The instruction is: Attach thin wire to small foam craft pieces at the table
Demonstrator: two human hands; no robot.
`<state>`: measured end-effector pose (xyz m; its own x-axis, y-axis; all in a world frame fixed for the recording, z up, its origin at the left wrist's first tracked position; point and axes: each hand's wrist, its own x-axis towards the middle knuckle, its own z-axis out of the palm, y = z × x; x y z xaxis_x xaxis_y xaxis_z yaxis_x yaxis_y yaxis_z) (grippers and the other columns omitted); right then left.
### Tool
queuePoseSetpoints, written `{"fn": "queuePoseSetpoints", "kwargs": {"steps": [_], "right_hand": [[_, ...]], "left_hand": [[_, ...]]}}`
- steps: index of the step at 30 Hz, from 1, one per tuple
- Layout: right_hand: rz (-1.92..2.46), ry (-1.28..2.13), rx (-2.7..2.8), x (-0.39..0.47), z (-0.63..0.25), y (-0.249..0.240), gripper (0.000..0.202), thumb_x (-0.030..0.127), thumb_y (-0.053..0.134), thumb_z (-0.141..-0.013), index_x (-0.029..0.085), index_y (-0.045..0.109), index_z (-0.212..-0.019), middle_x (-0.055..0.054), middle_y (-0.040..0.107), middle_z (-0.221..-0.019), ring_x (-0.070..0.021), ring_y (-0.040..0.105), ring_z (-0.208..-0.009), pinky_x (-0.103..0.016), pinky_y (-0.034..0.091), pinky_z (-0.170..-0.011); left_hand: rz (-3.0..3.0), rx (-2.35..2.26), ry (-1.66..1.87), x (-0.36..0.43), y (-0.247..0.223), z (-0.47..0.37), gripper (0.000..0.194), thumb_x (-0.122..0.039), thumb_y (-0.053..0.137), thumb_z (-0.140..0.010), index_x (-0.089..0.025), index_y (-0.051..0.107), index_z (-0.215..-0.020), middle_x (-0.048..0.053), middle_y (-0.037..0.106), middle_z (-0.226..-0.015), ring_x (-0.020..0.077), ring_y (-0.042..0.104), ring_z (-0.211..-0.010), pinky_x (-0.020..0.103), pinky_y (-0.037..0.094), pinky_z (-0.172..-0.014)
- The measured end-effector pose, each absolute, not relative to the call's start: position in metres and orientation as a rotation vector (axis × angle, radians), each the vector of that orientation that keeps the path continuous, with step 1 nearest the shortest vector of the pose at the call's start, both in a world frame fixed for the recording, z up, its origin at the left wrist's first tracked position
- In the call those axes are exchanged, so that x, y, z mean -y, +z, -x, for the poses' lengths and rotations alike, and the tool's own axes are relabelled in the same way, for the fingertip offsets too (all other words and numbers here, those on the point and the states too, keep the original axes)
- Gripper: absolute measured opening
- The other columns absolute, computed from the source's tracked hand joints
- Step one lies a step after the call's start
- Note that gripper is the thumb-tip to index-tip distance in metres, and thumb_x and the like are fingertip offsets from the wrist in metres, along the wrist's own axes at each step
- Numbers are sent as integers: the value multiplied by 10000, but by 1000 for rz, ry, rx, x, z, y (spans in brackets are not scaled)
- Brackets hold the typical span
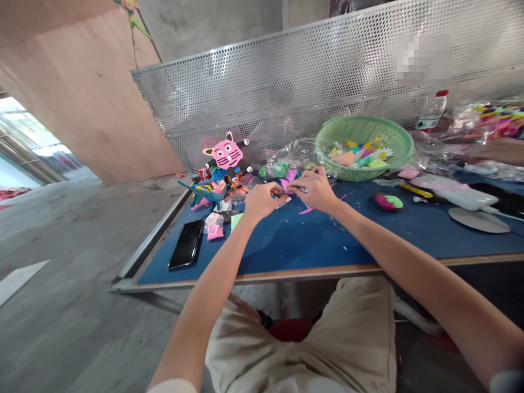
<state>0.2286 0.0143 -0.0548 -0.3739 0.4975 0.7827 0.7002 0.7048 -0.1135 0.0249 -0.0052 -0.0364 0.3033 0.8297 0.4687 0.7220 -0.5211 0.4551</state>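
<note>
My left hand [264,201] and my right hand [315,190] meet above the blue table, fingertips pinched close together. Whatever lies between them is too small to make out. Just behind the fingertips shows a magenta-pink piece [291,176], perhaps modelling clay; I cannot tell whether the fingers touch it. A thin pink strip [306,210] lies under my right hand. Near my left forearm are a pale green packet [236,221] and a pink packet [215,232].
A black phone [185,244] lies at the table's left. Behind it stand a teal figure [207,195] and a pink cat-faced figure [227,153]. A green basket [364,173] holds colourful pieces. Farther right are a magenta-and-green lump [388,202], a bottle [432,113] and another person's arm [501,152].
</note>
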Motion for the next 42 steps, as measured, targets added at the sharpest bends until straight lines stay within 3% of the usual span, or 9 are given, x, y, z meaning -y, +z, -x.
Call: {"fn": "queuePoseSetpoints", "kwargs": {"steps": [4,8,12,17,23,31,36,42], "right_hand": [[922,-294,2012,-13,-221,-58,261,363,568,-985,290,798,-885,-1,778,-803,-194,602,-761,-424,291,-895],[914,-335,1992,-13,-219,-57,256,359,564,-988,290,796,-905,-4,776,-795,-192,603,-758,-427,300,-881],[827,-436,2095,-11,-227,-53,268,325,532,-1010,309,783,-918,15,783,-846,-189,589,-809,-451,283,-926],[740,-548,2240,-10,-237,-52,329,224,461,-1029,366,757,-1033,43,768,-914,-188,569,-896,-487,263,-978],[708,-583,2258,-13,-240,-56,362,192,431,-1044,395,724,-1106,67,772,-1004,-175,593,-939,-484,259,-956],[744,-558,2207,-15,-239,-55,282,247,491,-1027,352,752,-1038,40,778,-925,-189,603,-897,-468,257,-918],[784,-494,2108,-15,-238,-55,271,273,531,-1011,333,789,-950,19,793,-910,-199,629,-865,-475,255,-911],[826,-366,1982,-16,-234,-56,294,315,536,-1012,299,796,-876,-2,800,-854,-198,629,-805,-469,263,-899]], "left_hand": [[-2545,-1756,975,13,-33,-34,100,-325,693,-830,-249,728,-885,44,750,-821,249,691,-850,326,443,-753],[-2598,-1786,984,13,-33,-35,143,-323,637,-878,-241,738,-937,80,749,-830,281,692,-845,356,441,-764],[-2538,-1564,935,6,-35,-28,237,-417,626,-908,-247,777,-973,62,765,-863,230,687,-806,305,451,-722],[-2287,-1172,756,-2,-37,-17,434,-559,585,-905,-187,787,-998,18,678,-665,140,572,-564,251,399,-578],[-1830,-1059,773,-4,-35,-15,343,-371,674,-833,-157,755,-1088,12,649,-728,101,531,-622,211,362,-539],[-1775,-1083,912,-12,-47,-17,424,-418,775,-792,-183,754,-1144,29,703,-769,92,522,-594,218,364,-540],[-1983,-1094,1126,-8,-47,-23,329,-388,760,-829,-169,765,-1074,106,758,-1091,138,651,-746,246,485,-640],[-2122,-1185,1210,2,-44,-30,311,-420,643,-925,-178,736,-1097,70,769,-1061,83,564,-490,250,472,-545]]}}
